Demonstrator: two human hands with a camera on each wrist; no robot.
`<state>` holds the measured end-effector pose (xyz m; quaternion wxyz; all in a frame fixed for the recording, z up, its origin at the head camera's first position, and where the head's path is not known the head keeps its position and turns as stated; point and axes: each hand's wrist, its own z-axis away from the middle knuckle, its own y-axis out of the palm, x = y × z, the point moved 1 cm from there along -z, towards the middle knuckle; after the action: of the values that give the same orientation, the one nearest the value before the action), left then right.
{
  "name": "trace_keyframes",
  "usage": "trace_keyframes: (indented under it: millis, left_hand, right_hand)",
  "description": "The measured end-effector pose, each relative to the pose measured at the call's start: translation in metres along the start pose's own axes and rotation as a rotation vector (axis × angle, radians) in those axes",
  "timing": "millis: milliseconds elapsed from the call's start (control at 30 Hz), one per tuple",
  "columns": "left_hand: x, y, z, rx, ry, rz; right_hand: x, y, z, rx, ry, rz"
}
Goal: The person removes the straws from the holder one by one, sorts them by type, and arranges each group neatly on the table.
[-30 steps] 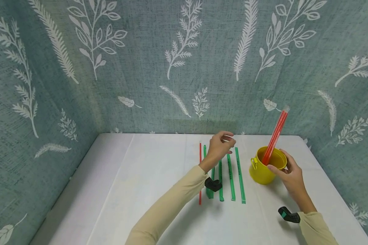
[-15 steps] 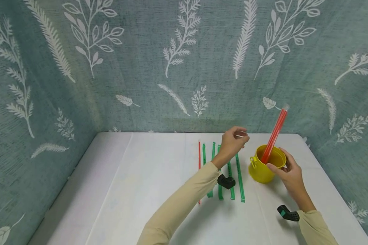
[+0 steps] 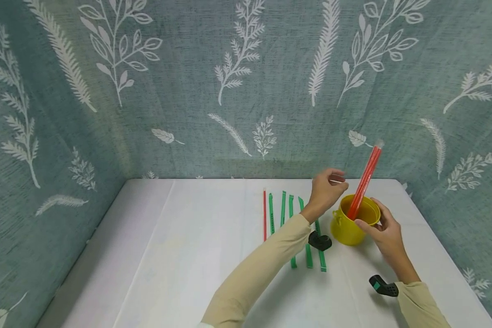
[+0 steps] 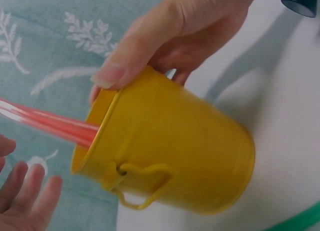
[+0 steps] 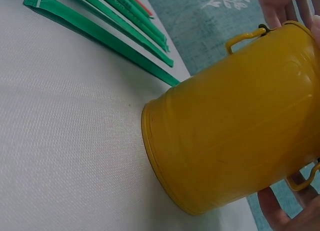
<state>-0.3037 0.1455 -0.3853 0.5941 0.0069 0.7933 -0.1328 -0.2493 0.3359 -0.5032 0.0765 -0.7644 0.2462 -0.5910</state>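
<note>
My right hand (image 3: 385, 232) grips the rim of a small yellow metal bucket (image 3: 346, 231), thumb at the near side. A bundle of red straws (image 3: 365, 184) leans in the bucket, its upper end in a clear wrapper. My left hand (image 3: 328, 189), holding nothing, hovers just left of the bucket's mouth, fingers loosely bent. In the left wrist view its fingers (image 4: 32, 191) stand apart from the straws. Several long green wrapped sticks (image 3: 309, 257) lie side by side under the left forearm, which partly hides them.
One thin red straw (image 3: 264, 212) lies left of the green row. The white-covered table (image 3: 180, 255) meets a patterned teal cloth wall (image 3: 197, 136) at the back and sides. A black wrist camera (image 3: 383, 287) sits on the right wrist.
My left hand has moved right, from above the green sticks to beside the bucket's mouth. The right hand keeps its grip, and the bucket and red straws stay in place.
</note>
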Motion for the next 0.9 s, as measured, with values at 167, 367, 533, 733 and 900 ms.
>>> trace_keyframes:
  millis: [167, 367, 533, 733, 900]
  left_hand:
    - [0.0, 0.011, -0.003, -0.013, -0.013, -0.001]
    - [-0.001, 0.024, 0.0, -0.042, -0.025, -0.017]
    - [-0.004, 0.033, -0.002, -0.071, 0.016, -0.056]
    - [0.001, 0.049, -0.005, -0.038, 0.068, -0.119]
    - [0.004, 0.059, -0.007, -0.031, 0.125, -0.224]
  right_hand:
    - [-0.001, 0.002, 0.001, -0.001, -0.005, 0.017]
    - [-0.004, 0.002, 0.001, -0.006, -0.003, 0.019]
    - [-0.004, 0.001, 0.0, -0.004, -0.002, 0.01]
    - [-0.006, 0.0, -0.001, -0.012, 0.006, 0.01]
    - [0.006, -0.001, 0.001, 0.007, 0.002, -0.002]
